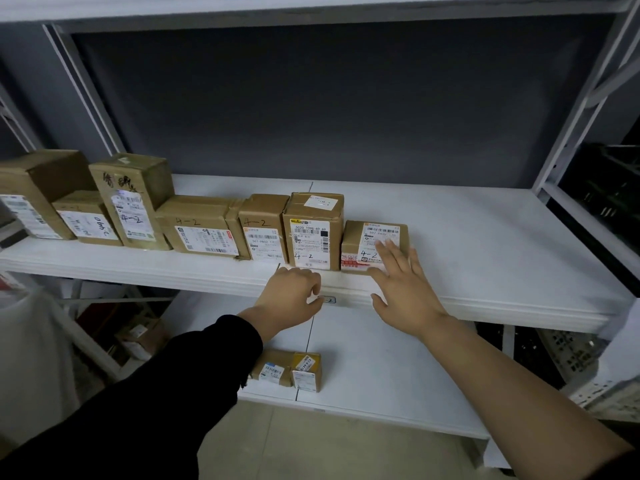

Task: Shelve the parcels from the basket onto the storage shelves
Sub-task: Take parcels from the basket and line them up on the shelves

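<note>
Several brown cardboard parcels marked "4-2" stand in a row along the front of the white middle shelf [485,237]. The rightmost parcel [360,244] is low and carries a white label. My right hand [403,285] lies flat with straight fingers, its fingertips against that parcel's front. My left hand [292,294] hangs loosely curled at the shelf's front edge, just below the taller parcel [311,230], and holds nothing. The basket is out of view.
The right half of the middle shelf is bare. Two small parcels [289,372] sit on the lower shelf [381,375]. White perforated crates [581,362] stand at the lower right, and a white bag [31,358] at the left.
</note>
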